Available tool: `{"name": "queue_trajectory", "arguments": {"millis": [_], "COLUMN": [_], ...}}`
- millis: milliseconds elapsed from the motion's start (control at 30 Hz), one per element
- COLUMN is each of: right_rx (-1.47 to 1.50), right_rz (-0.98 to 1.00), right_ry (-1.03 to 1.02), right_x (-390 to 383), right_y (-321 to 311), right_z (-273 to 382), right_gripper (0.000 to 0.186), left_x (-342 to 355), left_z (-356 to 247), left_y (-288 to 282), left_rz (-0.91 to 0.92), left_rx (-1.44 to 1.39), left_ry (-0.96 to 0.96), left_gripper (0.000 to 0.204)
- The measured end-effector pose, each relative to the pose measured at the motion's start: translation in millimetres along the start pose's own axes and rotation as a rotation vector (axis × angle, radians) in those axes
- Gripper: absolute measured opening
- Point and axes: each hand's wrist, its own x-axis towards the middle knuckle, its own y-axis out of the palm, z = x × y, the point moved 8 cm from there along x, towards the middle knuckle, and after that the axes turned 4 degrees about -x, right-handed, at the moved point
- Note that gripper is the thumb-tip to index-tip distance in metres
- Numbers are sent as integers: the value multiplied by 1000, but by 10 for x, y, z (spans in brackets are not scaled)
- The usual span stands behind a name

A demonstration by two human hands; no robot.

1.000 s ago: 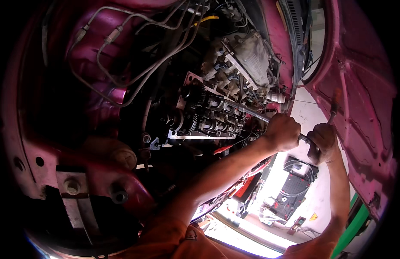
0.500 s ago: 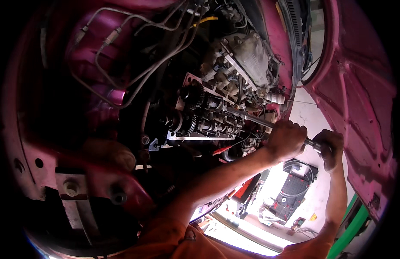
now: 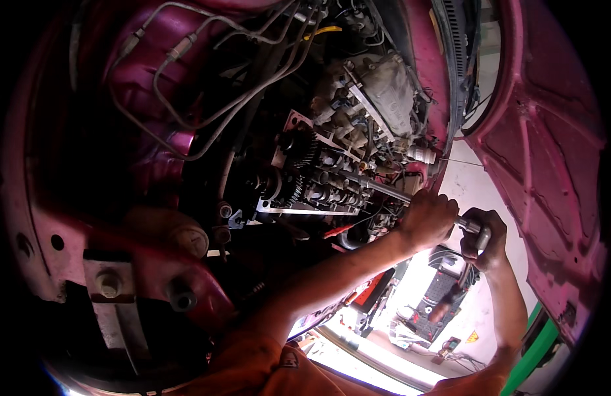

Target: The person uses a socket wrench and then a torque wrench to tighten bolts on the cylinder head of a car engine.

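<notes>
- Okay, from my end I have the long metal bar (image 3: pixel 390 191) over the engine (image 3: pixel 328 191), reaching from its cam area out toward the open pink hood (image 3: pixel 549 132).
- Its long axis runs straight and slanting: the far end points up and left in my view, in among the camshafts, while the near end lies lower right, between the hands, and finishes in a curved metal piece.
- I can't make out what the far tip sits on.
- My left hand (image 3: pixel 429 216) makes a fist around the shaft, fingers curled and pressed together.
- My right hand (image 3: pixel 485 234) is at the near end, fingers wrapped about the curved piece.
- A blurred brown handle (image 3: pixel 442 309) shows below that hand; I can't tell whether it joins the bar.
</notes>
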Motion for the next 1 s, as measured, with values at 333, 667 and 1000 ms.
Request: {"name": "queue_trajectory", "arguments": {"millis": [333, 667, 1000], "right_rx": [-432, -738, -1009], "right_rz": [39, -60, 48], "right_ry": [-396, -636, -902], "right_x": [32, -102, -195], "right_y": [23, 124, 316], "right_z": [210, 506, 600], "right_gripper": [42, 10, 17], "left_x": [16, 33, -15], "left_z": [-44, 11, -37], "left_y": [-1, 121, 118], "left_rz": [-10, 157, 151], "left_rx": [17, -61, -127], "left_ry": [55, -47, -36], "left_gripper": [5, 9, 11]}}
